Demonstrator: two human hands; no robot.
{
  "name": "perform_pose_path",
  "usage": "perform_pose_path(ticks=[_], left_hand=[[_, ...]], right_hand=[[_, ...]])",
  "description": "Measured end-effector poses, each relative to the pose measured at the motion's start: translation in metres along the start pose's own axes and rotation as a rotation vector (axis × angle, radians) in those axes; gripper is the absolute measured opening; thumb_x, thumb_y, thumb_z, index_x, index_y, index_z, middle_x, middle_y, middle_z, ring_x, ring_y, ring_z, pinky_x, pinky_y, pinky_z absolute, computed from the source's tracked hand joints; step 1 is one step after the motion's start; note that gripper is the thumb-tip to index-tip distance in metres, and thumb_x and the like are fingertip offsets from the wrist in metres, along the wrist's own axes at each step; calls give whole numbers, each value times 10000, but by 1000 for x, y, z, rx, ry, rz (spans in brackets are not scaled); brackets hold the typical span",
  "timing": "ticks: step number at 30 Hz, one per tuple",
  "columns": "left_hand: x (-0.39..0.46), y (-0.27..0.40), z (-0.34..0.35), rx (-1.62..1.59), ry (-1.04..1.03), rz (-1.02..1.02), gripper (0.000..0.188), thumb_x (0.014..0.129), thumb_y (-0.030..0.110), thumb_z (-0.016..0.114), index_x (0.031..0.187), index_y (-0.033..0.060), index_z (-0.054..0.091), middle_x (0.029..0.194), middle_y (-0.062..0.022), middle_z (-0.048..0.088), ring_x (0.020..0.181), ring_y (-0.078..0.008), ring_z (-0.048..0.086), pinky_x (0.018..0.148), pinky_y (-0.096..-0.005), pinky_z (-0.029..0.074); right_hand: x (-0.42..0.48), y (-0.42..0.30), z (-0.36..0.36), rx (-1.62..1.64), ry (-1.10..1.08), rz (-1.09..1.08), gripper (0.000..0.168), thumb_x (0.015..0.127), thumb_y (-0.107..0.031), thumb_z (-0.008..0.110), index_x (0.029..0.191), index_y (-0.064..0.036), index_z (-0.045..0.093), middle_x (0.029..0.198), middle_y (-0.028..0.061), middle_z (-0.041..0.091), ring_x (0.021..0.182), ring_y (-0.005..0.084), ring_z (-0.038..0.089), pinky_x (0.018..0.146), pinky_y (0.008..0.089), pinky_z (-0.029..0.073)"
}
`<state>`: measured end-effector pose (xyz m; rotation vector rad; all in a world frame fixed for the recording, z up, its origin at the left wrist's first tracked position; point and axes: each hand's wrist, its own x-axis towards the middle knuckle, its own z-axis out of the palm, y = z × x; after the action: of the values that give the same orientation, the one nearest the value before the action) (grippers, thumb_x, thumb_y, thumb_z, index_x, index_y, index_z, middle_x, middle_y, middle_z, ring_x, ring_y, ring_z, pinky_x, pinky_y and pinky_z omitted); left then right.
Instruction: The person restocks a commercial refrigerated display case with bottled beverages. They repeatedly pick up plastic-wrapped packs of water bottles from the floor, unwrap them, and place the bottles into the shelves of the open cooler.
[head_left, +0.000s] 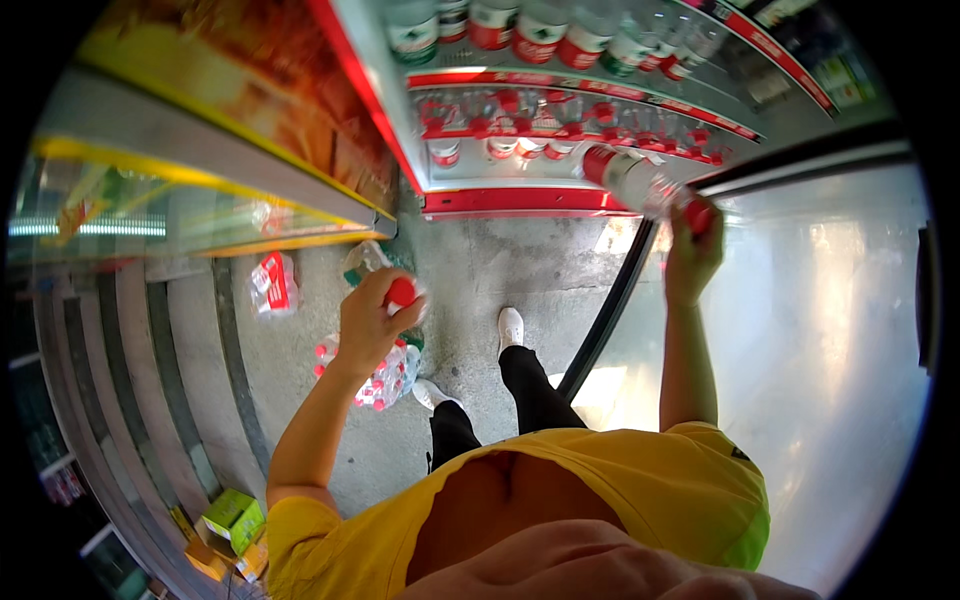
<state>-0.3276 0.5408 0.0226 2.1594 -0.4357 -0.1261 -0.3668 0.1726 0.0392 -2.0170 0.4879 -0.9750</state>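
Note:
My left hand (373, 319) is closed round the neck of a bottle with a red cap (400, 292); most of that bottle is hidden or blurred below the hand. My right hand (694, 251) grips a clear plastic bottle (637, 180) by its red-capped end. Its red and white labelled end tilts up and left, towards the lower shelves of an open drinks cooler (517, 202). Bottles with red or green labels (540, 30) stand on an upper shelf, and several red-capped bottles (566, 112) fill the shelf below.
The cooler's glass door (802, 322) stands open at my right. Bundled bottles in plastic wrap (386, 379) rest on the concrete floor beside my left foot, with a red and white plastic pack (274, 283) farther left. Steps, a yellow-edged cabinet (285, 244) and a green box (234, 519) are at left.

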Motion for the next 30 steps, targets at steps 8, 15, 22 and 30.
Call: perform_pose_path(ticks=[8, 15, 22, 30], left_hand=[[211, 194, 132, -217, 183, 626, 287, 707, 135, 723, 944, 59, 581, 867, -79, 623, 757, -188, 607, 685, -273, 479], [320, 251, 233, -300, 402, 707, 290, 697, 174, 734, 904, 83, 552, 854, -76, 619, 760, -244, 617, 614, -331, 499], [344, 252, 275, -146, 574, 747, 442, 675, 249, 768, 997, 57, 533, 917, -98, 576, 786, -264, 575, 659, -339, 476], [362, 223, 309, -115, 508, 770, 798, 586, 248, 836, 1190, 31, 361, 1156, -143, 381, 1093, -273, 410, 912, -373, 369]], right_hand=[[222, 61, -55, -252, 247, -175, 372, 770, -336, 686, 1015, -68, 601, 833, 89, 634, 741, 178, 595, 678, 298, 469], [344, 142, -13, 26, -128, -293, 335, 790, -333, 655, 968, -52, 617, 827, 82, 654, 778, 204, 614, 716, 313, 454], [295, 192, 58, 642, -86, 159, 680, 880, -508, 440, 1383, -98, 237, 1385, 127, 287, 1191, 275, 372, 939, 369, 358], [314, 239, 113, 920, 181, 145, 739, 874, -612, 358, 1376, -85, 227, 1346, 129, 356, 1186, 286, 415, 980, 403, 372]])
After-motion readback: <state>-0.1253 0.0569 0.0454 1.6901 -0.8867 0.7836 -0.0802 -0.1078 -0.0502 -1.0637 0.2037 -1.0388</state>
